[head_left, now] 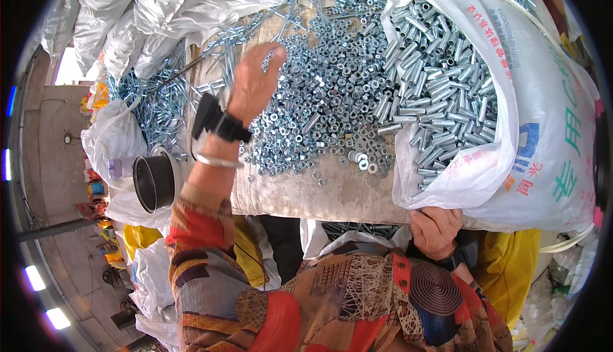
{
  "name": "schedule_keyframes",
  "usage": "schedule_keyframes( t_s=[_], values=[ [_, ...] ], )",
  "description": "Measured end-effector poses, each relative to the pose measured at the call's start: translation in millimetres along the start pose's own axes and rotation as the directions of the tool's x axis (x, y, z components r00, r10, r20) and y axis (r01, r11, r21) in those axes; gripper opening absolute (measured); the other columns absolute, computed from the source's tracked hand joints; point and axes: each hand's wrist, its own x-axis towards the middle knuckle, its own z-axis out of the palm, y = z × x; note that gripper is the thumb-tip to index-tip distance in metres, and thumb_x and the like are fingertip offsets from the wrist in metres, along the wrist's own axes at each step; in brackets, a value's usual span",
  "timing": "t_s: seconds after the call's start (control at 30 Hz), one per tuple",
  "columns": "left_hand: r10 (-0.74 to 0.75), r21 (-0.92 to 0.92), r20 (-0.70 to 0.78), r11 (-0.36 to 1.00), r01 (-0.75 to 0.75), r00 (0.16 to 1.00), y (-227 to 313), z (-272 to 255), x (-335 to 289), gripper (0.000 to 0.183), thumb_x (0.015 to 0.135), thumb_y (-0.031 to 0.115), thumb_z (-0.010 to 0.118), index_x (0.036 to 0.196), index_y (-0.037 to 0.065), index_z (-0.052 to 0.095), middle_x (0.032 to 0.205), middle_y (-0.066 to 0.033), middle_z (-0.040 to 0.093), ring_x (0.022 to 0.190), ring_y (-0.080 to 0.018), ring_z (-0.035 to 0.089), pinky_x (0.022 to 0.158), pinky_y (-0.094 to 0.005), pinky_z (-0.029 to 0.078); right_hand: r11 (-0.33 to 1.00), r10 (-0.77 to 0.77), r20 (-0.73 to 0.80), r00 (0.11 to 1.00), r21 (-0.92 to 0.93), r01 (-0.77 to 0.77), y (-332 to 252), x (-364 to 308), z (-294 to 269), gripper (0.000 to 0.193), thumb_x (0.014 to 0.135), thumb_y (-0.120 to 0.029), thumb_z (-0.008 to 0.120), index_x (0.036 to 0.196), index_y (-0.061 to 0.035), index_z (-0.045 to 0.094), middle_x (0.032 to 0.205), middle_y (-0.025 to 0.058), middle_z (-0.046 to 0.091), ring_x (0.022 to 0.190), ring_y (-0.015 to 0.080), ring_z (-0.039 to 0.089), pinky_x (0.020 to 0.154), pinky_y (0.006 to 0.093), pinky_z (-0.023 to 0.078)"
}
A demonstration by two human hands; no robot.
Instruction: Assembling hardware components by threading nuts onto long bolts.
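Note:
My left hand (254, 79) is held above the left side of a heap of steel nuts (325, 77), its fingers apart with nothing seen in them. On its wrist are a black band and a pale bangle. Close by lie long thin bolts or rods (220, 65). My right hand (437, 231) is at the table's near edge, fingers curled, against the lower edge of a white woven sack (543, 141). What those fingers hold is hidden. Short metal sleeves (440, 90) fill the sack's mouth and spill toward the nuts. Flat washers (367, 154) lie near the table's front.
The worktable's cloth-like cover (294, 195) shows along the near edge. Stuffed white sacks (159, 7) line the far left. A dark round container (155, 183) stands left of the table, below more thin rods (153, 112). An opened sack of metal parts (357, 229) sits against the near edge.

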Motion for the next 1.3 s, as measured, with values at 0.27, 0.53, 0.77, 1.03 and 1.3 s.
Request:
schedule_keyframes(
  t_s=[0.27,0.53,0.77,1.03,1.3],
  values=[
    [-0.111,0.582,-0.055,0.804,0.122,0.992,-130,1,36,0.029,0.089,0.027,0.064,0.107,0.005,0.068,0.108,-0.0192,0.064,0.105,-0.0370,0.059,0.091,-0.0480,0.046,1.000,-0.024,0.034,0.999,0.001,0.024,0,-1,7,0.025,0.068,-0.005,0.073,0.092,-0.0132,0.072,0.088,0.0015,0.063,0.083,0.0221,0.065,0.074,0.0367,0.045],
    [0.215,0.193,-0.013,0.959,-0.209,0.976,-44,9,31,0.021,0.086,0.024,0.070,0.099,0.007,0.069,0.097,-0.0114,0.065,0.097,-0.0314,0.059,0.089,-0.0422,0.045,1.000,-0.005,0.039,0.999,-0.025,0.006,4,0,1,0.024,0.070,-0.006,0.073,0.092,-0.0134,0.071,0.089,0.0022,0.063,0.084,0.0243,0.065,0.075,0.0393,0.045],
    [0.203,-0.037,0.223,0.979,-0.200,0.953,-20,16,4,0.015,0.080,0.013,0.073,0.089,0.004,0.066,0.089,-0.0098,0.064,0.092,-0.0293,0.060,0.085,-0.0379,0.047,1.000,-0.020,-0.014,1.000,0.014,0.020,-1,6,3,0.019,0.069,-0.007,0.073,0.087,-0.0107,0.068,0.083,0.0014,0.059,0.075,0.0220,0.062,0.068,0.0377,0.045],
    [-0.039,-0.174,-0.006,0.984,0.038,0.999,-9,-30,19,0.025,0.076,0.018,0.080,0.094,0.004,0.070,0.090,-0.0098,0.070,0.082,-0.0286,0.065,0.079,-0.0365,0.050,0.998,-0.045,-0.079,0.996,-0.043,0.042,-12,1,-4,0.019,0.070,-0.006,0.073,0.087,-0.0115,0.067,0.082,0.0003,0.058,0.072,0.0187,0.060,0.066,0.0352,0.043],
    [0.048,0.205,-0.020,0.978,-0.043,0.999,8,-46,-31,0.051,0.083,0.039,0.076,0.112,-0.001,0.066,0.114,-0.0235,0.066,0.111,-0.0380,0.060,0.098,-0.0433,0.046,0.993,-0.067,-0.097,0.993,-0.101,0.057,-12,-1,-1,0.015,0.073,-0.009,0.071,0.086,-0.0124,0.064,0.081,0.0006,0.056,0.074,0.0194,0.059,0.067,0.0349,0.042]
  ],
)
